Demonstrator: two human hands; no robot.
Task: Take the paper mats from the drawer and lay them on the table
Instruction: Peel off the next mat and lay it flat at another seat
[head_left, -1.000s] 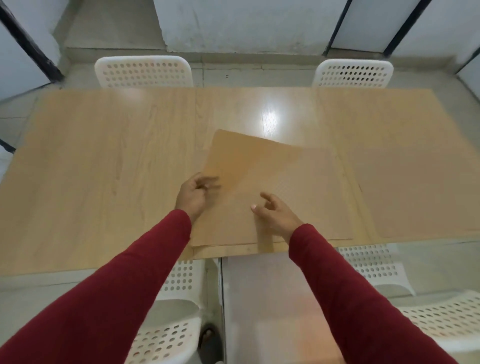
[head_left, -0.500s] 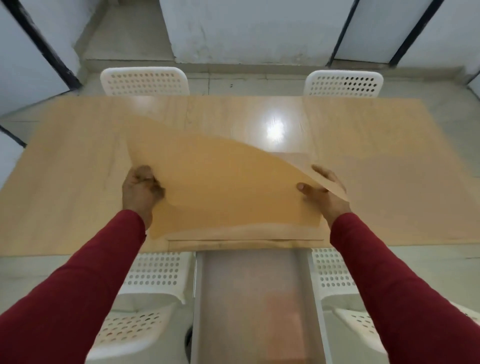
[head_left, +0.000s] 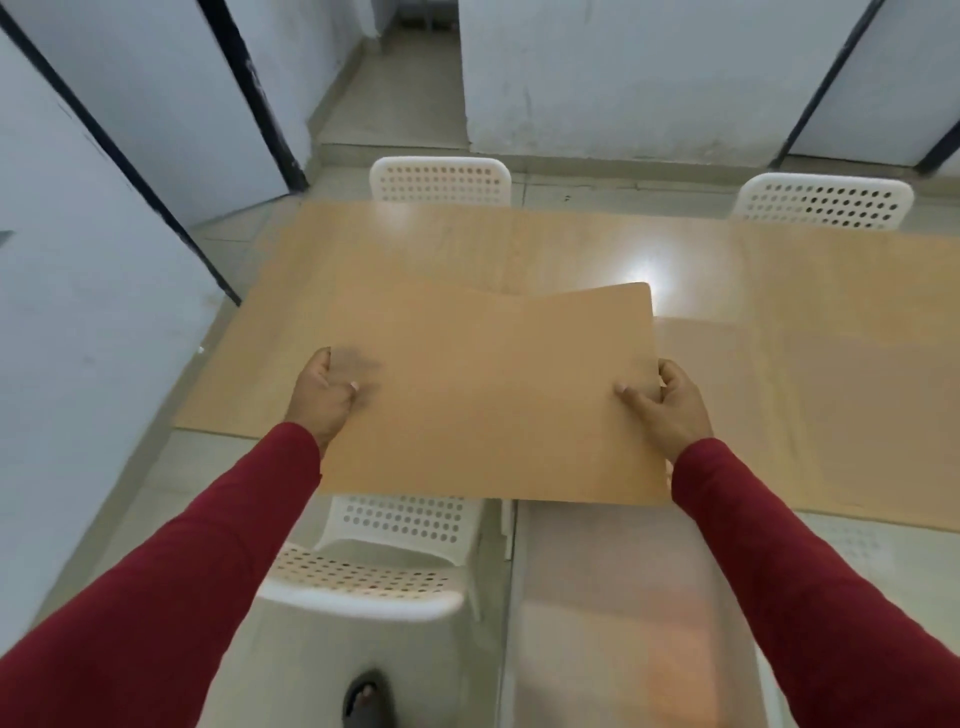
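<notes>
mat (head_left: 493, 395) unmarked | left hand (head_left: 324, 395), right hand (head_left: 670, 405) pinching ends

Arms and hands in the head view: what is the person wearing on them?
Both arms are covered in plain dark red long sleeves that end at the wrists. The left hand and right hand are bare: no gloves, and no rings, watch or bracelet can be made out. The sleeves show no markings or logos.

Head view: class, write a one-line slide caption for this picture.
Both hands, left and right, hold a paper mat by its side edges above the wooden table.
</notes>
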